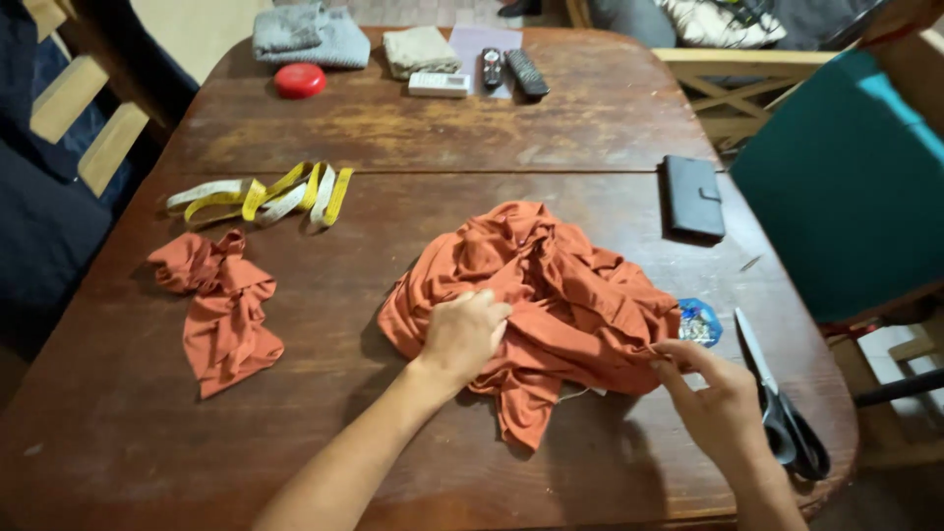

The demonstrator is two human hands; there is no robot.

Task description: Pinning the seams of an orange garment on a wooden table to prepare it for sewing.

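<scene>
The fingers (pixel 489 313) of the left hand (pixel 462 334) are curled down into the rust-orange fabric heap (pixel 551 285), bunching a fold under the knuckles; the hand is closed on the cloth and presses it against the wooden tabletop (pixel 413 147). The right hand (pixel 718 398) sits at the heap's right edge; its thumb and forefinger pinch the hem of the same fabric, the other fingers loosely bent beside them. The heap lies crumpled at the middle of the tabletop, slightly toward the near edge, with one tail of cloth trailing toward the person between the two forearms.

Just beyond the right hand a small blue container of pins (pixel 699 323) rests against the fabric's edge; a pair of scissors with dark handles (pixel 782 403) lies just to the right of that hand, blades pointing away. A smaller piece of the same orange cloth (pixel 221 305) lies well apart on the left; above it a yellow and white measuring tape (pixel 265 195) is loosely looped. A black wallet (pixel 692 197) lies at the right; at the far edge are folded grey cloth (pixel 310 34), a folded beige cloth (pixel 420 49), a red round tin (pixel 299 80), a white remote (pixel 439 85) and two dark remotes (pixel 511 69). A teal chair (pixel 846 177) stands at the right.
</scene>
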